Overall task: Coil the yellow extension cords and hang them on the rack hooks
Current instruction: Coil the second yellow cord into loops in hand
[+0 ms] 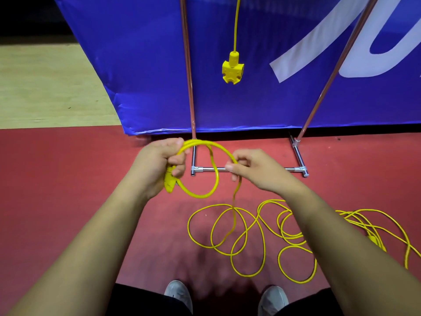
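Here my left hand (167, 159) grips the coil's first loops (200, 169) while my right hand (247, 169) pinches the yellow extension cord (237, 195), feeding another.

The red floor (68, 179) bore loose, tangled loops of yellow cord (262, 233). The rack's metal base (205, 169) stood there too.

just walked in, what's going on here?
A person is coiling a thin yellow extension cord. The left hand grips the first loops together with the cord's yellow connector end; the right hand pinches the strand for the next loop. Most of the cord lies loose on the red floor. A yellow multi-socket head hangs between the chrome rack poles.
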`<state>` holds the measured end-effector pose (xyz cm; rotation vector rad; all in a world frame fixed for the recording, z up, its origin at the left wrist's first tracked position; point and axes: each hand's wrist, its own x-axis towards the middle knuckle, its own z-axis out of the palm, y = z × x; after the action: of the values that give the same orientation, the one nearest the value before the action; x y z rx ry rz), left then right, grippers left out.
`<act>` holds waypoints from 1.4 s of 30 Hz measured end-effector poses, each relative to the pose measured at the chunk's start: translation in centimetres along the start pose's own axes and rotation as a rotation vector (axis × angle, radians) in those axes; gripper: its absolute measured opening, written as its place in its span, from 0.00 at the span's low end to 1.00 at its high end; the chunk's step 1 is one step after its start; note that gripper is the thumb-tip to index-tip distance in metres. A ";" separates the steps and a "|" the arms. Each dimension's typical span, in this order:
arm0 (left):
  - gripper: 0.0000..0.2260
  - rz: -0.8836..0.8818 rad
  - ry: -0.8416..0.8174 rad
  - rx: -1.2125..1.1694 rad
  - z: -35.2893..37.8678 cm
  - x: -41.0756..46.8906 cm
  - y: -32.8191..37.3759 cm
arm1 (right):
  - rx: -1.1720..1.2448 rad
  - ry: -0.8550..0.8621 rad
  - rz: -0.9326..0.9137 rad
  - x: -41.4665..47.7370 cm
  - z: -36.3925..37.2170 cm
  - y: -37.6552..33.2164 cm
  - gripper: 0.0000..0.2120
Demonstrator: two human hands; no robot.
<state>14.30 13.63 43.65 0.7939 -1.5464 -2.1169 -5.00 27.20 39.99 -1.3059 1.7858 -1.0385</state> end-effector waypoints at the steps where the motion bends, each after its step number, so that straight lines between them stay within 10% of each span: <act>1: 0.12 -0.008 0.014 -0.034 -0.6 0.0 0.2 | 0.044 -0.004 0.026 -0.1 -0.4 0.9 0.06; 7: 0.14 -0.213 -0.043 0.384 -1.5 -0.7 -0.2 | 0.435 0.241 0.048 0.5 -0.7 1.4 0.04; 16: 0.13 -0.218 -0.174 0.404 0.1 -0.8 -1.1 | -0.017 0.063 -0.151 0.1 3.1 -3.4 0.05; 28: 0.12 -0.177 -0.047 0.324 -1.6 -0.6 0.0 | 0.340 0.074 0.054 0.4 -0.3 1.0 0.03; 42: 0.12 -0.226 -0.155 0.326 -0.1 -1.0 -0.5 | -0.077 -0.066 -0.086 -0.2 0.2 -2.8 0.02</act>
<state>15.14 14.35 43.37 0.9722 -2.0032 -2.1538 -3.57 26.84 42.41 -1.4586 1.7490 -0.9688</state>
